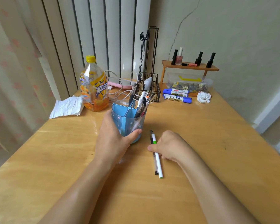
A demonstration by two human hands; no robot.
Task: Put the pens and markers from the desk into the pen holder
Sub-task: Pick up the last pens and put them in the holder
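A clear blue pen holder with dividers stands mid-desk, several pens upright in its right compartment. My left hand wraps around its near side. To its right, a white pen with green ends and a thin clear pen with a black tip lie side by side on the desk. My right hand rests on them, fingers curled over their middle. Three blue markers lie farther back on the right.
A large orange drink bottle and a crumpled tissue stand left of the holder. Behind it are a black wire rack, cables, a small wooden shelf with nail polish bottles, a clear box and a paper ball.
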